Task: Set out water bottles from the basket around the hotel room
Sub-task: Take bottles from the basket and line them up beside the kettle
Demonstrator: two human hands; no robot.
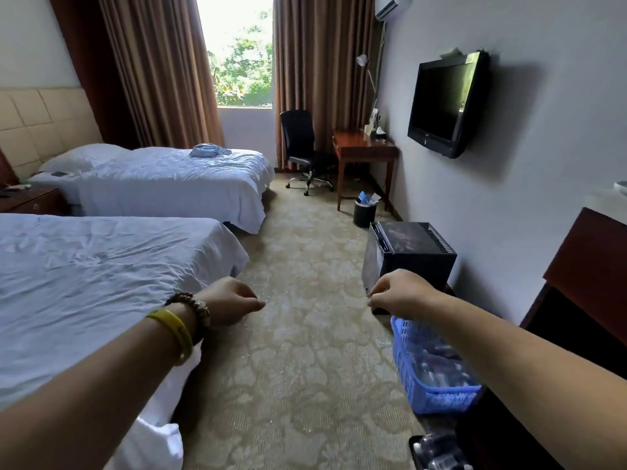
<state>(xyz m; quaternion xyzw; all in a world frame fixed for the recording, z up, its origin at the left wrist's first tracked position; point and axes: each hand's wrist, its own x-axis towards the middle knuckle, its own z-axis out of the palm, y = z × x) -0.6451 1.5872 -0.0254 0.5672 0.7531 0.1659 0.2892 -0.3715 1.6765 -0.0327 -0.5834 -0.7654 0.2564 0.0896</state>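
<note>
While both arms reach forward over the patterned carpet (298, 334), the hands hold nothing. The left hand (230, 301) is loosely curled with the fingertips pinched together, hanging just beyond the foot corner of the near bed (84, 283); its wrist carries a yellow band (174, 330) and a beaded bracelet (195, 305). The right hand (397, 293) is curled the same way, fingers drawn in and pointing down, in front of a black box-shaped appliance (414, 252) that stands on the carpet by the right wall.

The blue plastic basket (407, 364) sits low on the right, below the right forearm, which crosses over its far end. Inside it lie water bottles (437, 364), blurred, so their number cannot be told. At the bottom edge of the view, just nearer than the basket, something dark with clear shapes on it shows, too blurred to name.

A dark wooden cabinet (590, 262) stands at the right edge. Farther down the room, a second bed (176, 178) with a pillow lies along the left wall, and a nightstand (30, 198) stands between the two beds. Against the right wall a wooden worktop (363, 147) stands with an office chair (298, 144) beside it and a small bin (364, 212) on the carpet at its near leg. A television (444, 103) hangs on the wall, and brown curtains (163, 72) frame the window (237, 52).
</note>
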